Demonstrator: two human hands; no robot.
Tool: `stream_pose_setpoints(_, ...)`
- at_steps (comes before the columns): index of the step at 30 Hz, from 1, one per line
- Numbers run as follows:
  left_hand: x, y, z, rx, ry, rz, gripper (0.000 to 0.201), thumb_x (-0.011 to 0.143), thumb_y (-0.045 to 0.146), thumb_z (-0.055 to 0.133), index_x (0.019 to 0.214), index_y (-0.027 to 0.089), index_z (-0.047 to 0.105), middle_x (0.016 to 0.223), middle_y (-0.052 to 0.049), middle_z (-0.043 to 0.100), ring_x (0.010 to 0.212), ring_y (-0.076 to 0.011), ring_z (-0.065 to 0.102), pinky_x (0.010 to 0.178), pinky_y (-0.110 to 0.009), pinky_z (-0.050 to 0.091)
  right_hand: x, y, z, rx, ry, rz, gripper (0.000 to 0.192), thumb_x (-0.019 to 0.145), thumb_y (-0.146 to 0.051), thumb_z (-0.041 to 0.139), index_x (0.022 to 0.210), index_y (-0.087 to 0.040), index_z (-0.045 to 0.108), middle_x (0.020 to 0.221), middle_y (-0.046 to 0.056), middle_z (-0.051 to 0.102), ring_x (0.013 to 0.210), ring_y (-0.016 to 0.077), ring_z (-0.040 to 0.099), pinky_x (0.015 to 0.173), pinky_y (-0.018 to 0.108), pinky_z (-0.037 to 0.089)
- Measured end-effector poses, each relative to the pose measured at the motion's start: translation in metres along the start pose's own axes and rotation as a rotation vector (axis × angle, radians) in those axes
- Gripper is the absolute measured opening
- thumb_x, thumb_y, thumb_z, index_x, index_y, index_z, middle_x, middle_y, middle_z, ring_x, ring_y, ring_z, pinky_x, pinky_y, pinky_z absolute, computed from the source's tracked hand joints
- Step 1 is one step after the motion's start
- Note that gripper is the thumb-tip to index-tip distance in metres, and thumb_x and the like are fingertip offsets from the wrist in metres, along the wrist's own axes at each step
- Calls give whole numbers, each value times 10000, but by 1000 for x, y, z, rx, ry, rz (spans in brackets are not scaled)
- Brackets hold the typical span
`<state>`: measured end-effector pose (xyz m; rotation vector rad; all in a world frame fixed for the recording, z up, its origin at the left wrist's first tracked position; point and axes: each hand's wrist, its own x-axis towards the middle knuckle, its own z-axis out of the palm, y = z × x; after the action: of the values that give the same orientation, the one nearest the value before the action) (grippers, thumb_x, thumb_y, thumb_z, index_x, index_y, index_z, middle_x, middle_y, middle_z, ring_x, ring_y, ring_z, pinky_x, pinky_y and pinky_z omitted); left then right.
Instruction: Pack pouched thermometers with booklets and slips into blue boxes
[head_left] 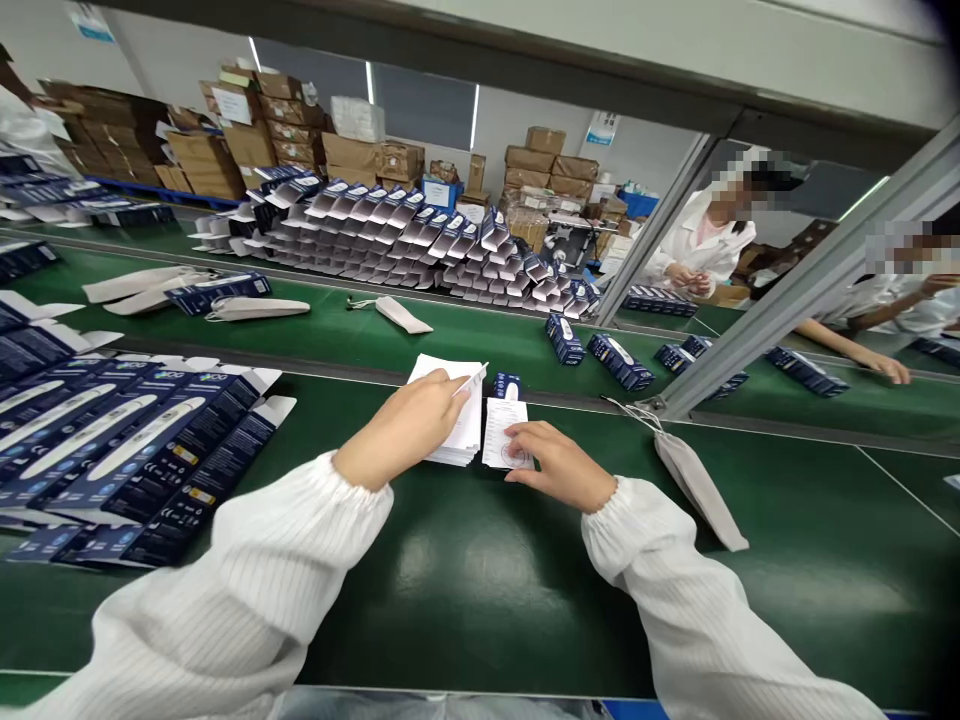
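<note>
At centre of green tabletop point(465, 580), stack of leaflets point(457, 420), upper sheet pinched by left hand point(401, 430). Just beside at 3 o'clock, single card point(501, 432) pressed flat under right hand point(559, 465) fingertips. Small blue box point(507, 386) at 12 o'clock of card. Grey pouch point(697, 480) at 3 o'clock; flat blue cartons point(127, 450) at 9 o'clock.

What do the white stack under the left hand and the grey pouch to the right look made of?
Stack: thin matt white paper, probably leaflets; layered edges show, and the left hand lifts one sheet. Pouch: soft grey cloth, likely; it lies limp, with a drawstring at its top.
</note>
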<state>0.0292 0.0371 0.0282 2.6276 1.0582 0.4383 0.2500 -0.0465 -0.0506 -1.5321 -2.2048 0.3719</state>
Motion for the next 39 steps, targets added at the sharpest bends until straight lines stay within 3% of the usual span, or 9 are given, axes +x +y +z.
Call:
stream_pose_setpoints(4,-47,16,-32,-261,242,-92,398,965,390,278,1147,202,577,1090,-45,638,976,-202,590,841,-294,443,6,6,-1,-10,-32,-2,152,747,-172,745,846,-186,631,1174,77,582,1121,236,512,955,378,434)
stream_pose_setpoints(7,-80,25,-36,-576,85,-214,404,935,451,348,1092,199,622,977,-29,694,805,-187,633,697,-265,484,7,8,-4,1,-65,-5,125,752,-173,738,833,-195,646,1167,61,592,1112,225,528,953,361,433)
stream_pose_setpoints(11,-102,30,6,-1091,-260,-404,359,897,453,471,1142,229,608,947,-9,715,828,-173,659,694,-244,501,10,9,-5,8,-76,10,32,810,-170,664,809,-201,669,1170,59,610,1111,225,549,952,361,435)
stream_pose_setpoints(13,-103,34,36,-1318,-338,-564,389,891,444,496,1180,197,577,932,-38,719,833,-187,666,669,-255,503,11,7,-6,8,-59,22,83,855,-178,602,833,-203,677,1136,60,635,1071,222,579,933,357,448)
stream_pose_setpoints(17,-95,45,80,-1700,-295,-758,412,893,395,523,1221,146,525,1051,-116,693,885,-221,673,705,-306,519,3,-7,-11,4,23,59,201,943,-218,459,885,-188,649,891,56,680,809,197,639,749,324,502)
stream_pose_setpoints(22,-82,52,97,-1932,-199,-874,482,861,454,552,1177,89,545,1017,-157,698,926,-274,667,806,-393,520,-31,-45,-8,108,43,-63,206,976,-273,444,861,-192,594,878,53,658,816,181,617,737,299,495)
stream_pose_setpoints(29,-74,48,113,-1914,-245,-679,468,852,379,588,1223,99,524,1038,-150,691,949,-272,658,882,-418,479,-54,-62,9,111,-68,-103,329,999,-327,386,793,-163,583,798,69,650,766,197,617,703,316,495)
stream_pose_setpoints(34,-71,44,131,-1814,-318,-602,469,807,398,642,1160,95,577,984,-132,703,920,-277,663,892,-439,462,1,-28,-31,45,-113,65,331,989,-379,416,825,-189,633,792,18,657,709,154,609,662,257,473)
stream_pose_setpoints(39,-69,36,139,-1719,-421,-412,459,801,438,636,1130,118,629,1046,-126,692,962,-283,646,951,-472,424,140,36,-43,-229,-143,252,217,988,-267,436,1012,-183,636,1074,48,637,982,181,585,901,328,449)
